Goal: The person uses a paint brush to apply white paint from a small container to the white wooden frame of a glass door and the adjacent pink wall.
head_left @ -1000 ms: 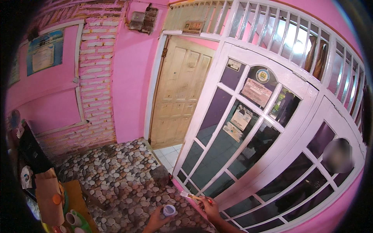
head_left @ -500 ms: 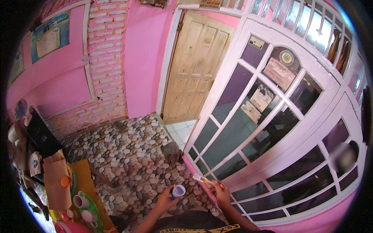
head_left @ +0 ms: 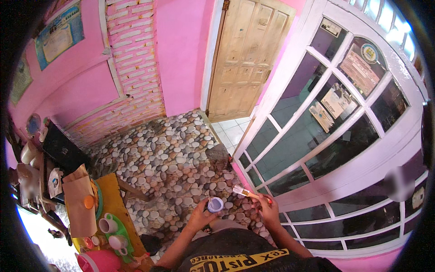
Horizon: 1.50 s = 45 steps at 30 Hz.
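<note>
My left hand [head_left: 198,218] is wrapped round a small white pot [head_left: 215,205], whose top is uncovered and shows pale lavender-white inside. In my right hand [head_left: 269,211] is a flat paintbrush [head_left: 247,193] with a light wooden handle. Its whitish bristles point up and to the left, a little above the pot and apart from it. Both hands are in front of my dark shirt, over the pebble-patterned floor. Close to the right of the brush is the white window frame [head_left: 290,164] with its glass panes.
At lower left stands a yellow table [head_left: 112,183] bearing a green tray [head_left: 125,226] with pale cups, a brown paper piece [head_left: 81,195] and a pink tub [head_left: 97,262]. A wooden door [head_left: 247,63] and pink walls [head_left: 183,54] are at the back.
The view has tilted downward and turned slightly left, so the door and window sit higher and farther right. Both hands keep hold of the pot and the brush.
</note>
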Each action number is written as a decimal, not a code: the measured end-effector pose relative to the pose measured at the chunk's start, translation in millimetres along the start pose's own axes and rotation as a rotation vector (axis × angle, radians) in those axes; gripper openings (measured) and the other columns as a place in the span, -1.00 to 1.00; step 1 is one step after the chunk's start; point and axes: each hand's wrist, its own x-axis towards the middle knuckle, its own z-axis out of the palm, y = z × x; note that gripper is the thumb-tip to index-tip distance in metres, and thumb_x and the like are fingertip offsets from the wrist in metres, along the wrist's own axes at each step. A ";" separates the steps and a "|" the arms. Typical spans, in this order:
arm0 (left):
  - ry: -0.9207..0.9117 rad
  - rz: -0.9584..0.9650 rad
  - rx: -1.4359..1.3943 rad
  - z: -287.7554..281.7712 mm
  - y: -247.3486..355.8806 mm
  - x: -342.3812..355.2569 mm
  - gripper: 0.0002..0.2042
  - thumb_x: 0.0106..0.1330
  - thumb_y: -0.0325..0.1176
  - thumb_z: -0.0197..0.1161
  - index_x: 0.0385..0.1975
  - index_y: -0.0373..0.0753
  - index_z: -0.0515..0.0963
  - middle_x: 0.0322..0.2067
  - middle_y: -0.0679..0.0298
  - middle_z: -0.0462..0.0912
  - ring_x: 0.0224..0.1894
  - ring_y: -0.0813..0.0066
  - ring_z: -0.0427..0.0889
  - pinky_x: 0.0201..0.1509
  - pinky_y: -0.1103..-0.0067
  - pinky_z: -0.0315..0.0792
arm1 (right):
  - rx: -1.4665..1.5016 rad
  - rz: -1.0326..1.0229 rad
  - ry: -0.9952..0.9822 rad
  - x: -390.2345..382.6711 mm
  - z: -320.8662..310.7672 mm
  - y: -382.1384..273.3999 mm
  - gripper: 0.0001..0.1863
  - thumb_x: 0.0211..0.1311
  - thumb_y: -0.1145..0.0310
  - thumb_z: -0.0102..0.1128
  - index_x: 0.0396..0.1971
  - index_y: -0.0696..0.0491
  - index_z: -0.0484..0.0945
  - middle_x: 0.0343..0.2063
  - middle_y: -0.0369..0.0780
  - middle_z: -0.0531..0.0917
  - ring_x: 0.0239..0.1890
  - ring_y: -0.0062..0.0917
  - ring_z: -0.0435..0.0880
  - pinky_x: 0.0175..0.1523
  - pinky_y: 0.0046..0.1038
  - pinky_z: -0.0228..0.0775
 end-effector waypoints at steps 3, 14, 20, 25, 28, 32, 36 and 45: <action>0.037 -0.022 0.013 -16.6 11.5 23.8 -0.26 0.10 -0.18 0.57 0.25 -0.33 0.39 0.08 -0.05 0.62 0.12 0.07 0.64 0.22 0.31 0.49 | -0.004 -0.026 -0.047 43.1 18.3 0.9 -0.70 0.49 0.22 0.19 -0.04 0.16 0.57 -0.33 -0.21 0.75 -0.45 -0.60 0.69 -0.44 -0.60 0.43; 0.224 0.050 0.053 -80.8 -11.0 123.1 -0.27 0.05 -0.31 0.58 0.23 -0.32 0.37 0.08 0.00 0.60 0.13 0.06 0.62 0.17 0.33 0.50 | 0.092 -0.050 -0.280 164.5 117.3 -50.6 -0.70 0.49 0.24 0.18 -0.02 0.17 0.56 -0.33 -0.18 0.73 -0.44 -0.58 0.67 -0.38 -0.59 0.40; 0.265 -0.004 0.130 -101.0 34.3 207.4 -0.26 0.05 -0.39 0.57 0.28 -0.24 0.37 0.18 0.05 0.56 0.24 0.12 0.56 0.29 0.31 0.42 | 0.018 -0.253 -0.282 202.1 124.1 -119.5 -0.78 0.50 0.35 0.13 -0.04 0.18 0.56 -0.34 -0.17 0.72 -0.40 -0.61 0.70 -0.35 -0.64 0.44; 0.309 0.174 0.123 -117.3 57.8 255.5 -0.27 0.06 -0.43 0.56 0.27 -0.24 0.36 0.24 0.12 0.52 0.26 0.20 0.52 0.35 0.33 0.38 | -0.117 -0.430 -0.387 213.4 133.0 -164.6 -0.81 0.48 0.40 0.14 -0.06 0.20 0.55 -0.34 -0.15 0.73 -0.38 -0.58 0.71 -0.26 -0.58 0.52; 0.276 0.214 0.118 -114.1 63.7 286.2 -0.26 0.06 -0.43 0.56 0.29 -0.25 0.35 0.25 0.11 0.51 0.29 0.18 0.50 0.37 0.33 0.35 | -0.225 -0.487 -0.437 222.5 130.4 -185.4 -0.82 0.41 0.44 0.22 -0.09 0.19 0.58 -0.32 -0.13 0.73 -0.34 -0.53 0.73 -0.21 -0.48 0.56; 0.265 0.275 0.061 -106.6 54.2 325.8 -0.24 0.02 -0.47 0.56 0.28 -0.23 0.35 0.26 0.06 0.47 0.33 0.08 0.46 0.37 0.31 0.36 | -0.477 -0.734 -0.437 239.4 148.0 -198.8 -0.83 0.28 0.46 0.35 -0.17 0.16 0.63 -0.29 -0.10 0.73 -0.30 -0.35 0.76 -0.20 -0.40 0.57; 0.252 0.331 -0.041 -105.3 34.2 366.3 -0.26 0.00 -0.49 0.56 0.25 -0.24 0.35 0.22 0.05 0.47 0.30 0.05 0.46 0.37 0.32 0.36 | -0.653 -0.905 -0.469 268.7 180.1 -210.5 -0.80 0.22 0.47 0.37 -0.17 0.11 0.62 -0.35 -0.12 0.70 -0.37 -0.25 0.72 -0.28 -0.34 0.54; 0.234 0.344 0.027 -145.7 12.5 473.9 -0.28 -0.05 -0.53 0.55 0.19 -0.25 0.35 0.12 0.02 0.48 0.20 0.00 0.51 0.28 0.30 0.41 | -0.993 -0.892 -0.540 365.4 275.4 -224.5 -0.75 0.29 0.31 0.28 -0.09 0.05 0.56 -0.42 -0.13 0.62 -0.38 -0.16 0.67 -0.30 -0.18 0.49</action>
